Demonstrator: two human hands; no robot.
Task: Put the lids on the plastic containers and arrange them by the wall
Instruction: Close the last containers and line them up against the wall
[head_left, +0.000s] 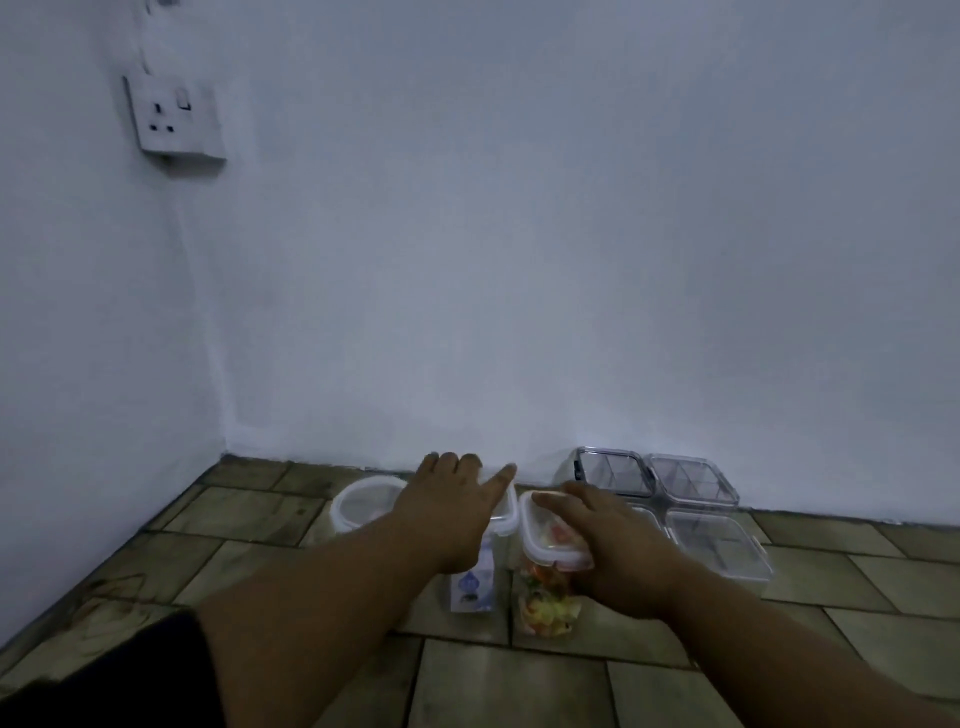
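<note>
Two tall clear plastic containers stand side by side on the tiled floor near the wall. My left hand (453, 506) lies flat with straight fingers on the white-rimmed lid of the left container (471, 587), which has a blue label. My right hand (610, 540) rests over the lid (543, 530) of the right container (545, 603), which holds colourful contents; its fingers look fairly straight across the lid. A round white-rimmed container (358, 506) sits to the left, lid on. Several square clear lidded containers (613, 470) stand together against the wall at the right.
A white wall (519, 260) rises right behind the containers and meets a second wall at the left corner. A wall socket (174, 117) is mounted high on the left wall. Brown floor tiles (509, 686) stretch toward me.
</note>
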